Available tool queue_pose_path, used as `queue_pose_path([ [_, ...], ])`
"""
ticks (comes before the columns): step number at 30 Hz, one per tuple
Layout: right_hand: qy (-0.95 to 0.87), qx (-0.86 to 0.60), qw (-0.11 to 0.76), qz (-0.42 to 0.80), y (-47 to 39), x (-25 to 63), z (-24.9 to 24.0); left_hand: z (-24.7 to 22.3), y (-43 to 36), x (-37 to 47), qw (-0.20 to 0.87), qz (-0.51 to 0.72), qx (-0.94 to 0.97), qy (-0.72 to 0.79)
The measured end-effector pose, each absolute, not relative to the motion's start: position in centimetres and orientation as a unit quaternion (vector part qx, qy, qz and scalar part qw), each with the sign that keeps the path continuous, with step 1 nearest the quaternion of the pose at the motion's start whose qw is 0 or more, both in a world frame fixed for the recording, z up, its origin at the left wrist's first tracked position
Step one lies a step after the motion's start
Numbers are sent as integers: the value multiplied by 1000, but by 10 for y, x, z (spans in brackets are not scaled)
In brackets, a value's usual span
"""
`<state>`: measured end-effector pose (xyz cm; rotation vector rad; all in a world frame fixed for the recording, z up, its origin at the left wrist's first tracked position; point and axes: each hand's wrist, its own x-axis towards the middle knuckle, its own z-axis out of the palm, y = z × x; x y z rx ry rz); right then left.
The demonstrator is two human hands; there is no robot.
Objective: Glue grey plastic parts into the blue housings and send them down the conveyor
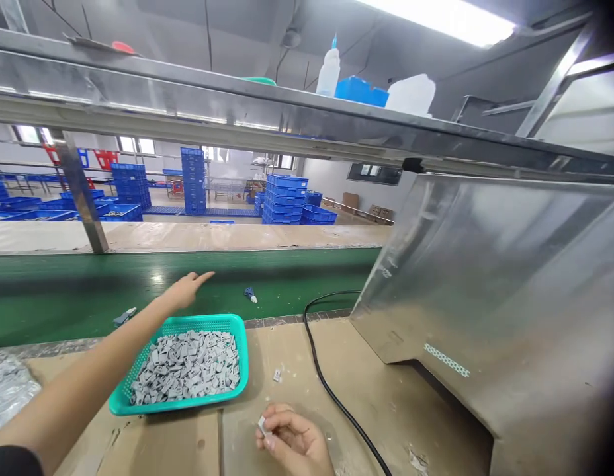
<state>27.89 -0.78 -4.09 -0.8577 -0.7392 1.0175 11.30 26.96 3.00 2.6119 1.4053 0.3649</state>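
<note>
Nearest us, our right hand (292, 439) pinches a small grey part (262, 425) between its fingers, low over the desk (386, 403). Our left hand (185, 291) reaches with fingers spread, holding nothing, past the teal basket (242, 344) of grey parts onto the green conveyor belt (63, 291). We judge a placing step; next calls for aim. Belt scraps stay unclear.

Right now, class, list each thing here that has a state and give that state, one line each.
left hand: open, stretched over the green belt, holding nothing
right hand: closed on a small grey part
teal basket: heaped with grey parts
squeeze bottle: upright, capped, on the shelf
black cable: lying loose on the bench
</note>
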Motion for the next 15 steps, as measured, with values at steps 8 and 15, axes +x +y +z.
queue_pose_path([
  [8,-286,-448,646,547,-11,286,-52,12,265,239,113,-9,888,446],
  [15,-353,-430,629,543,-9,280,-53,32,253,201,174,57,866,465],
])
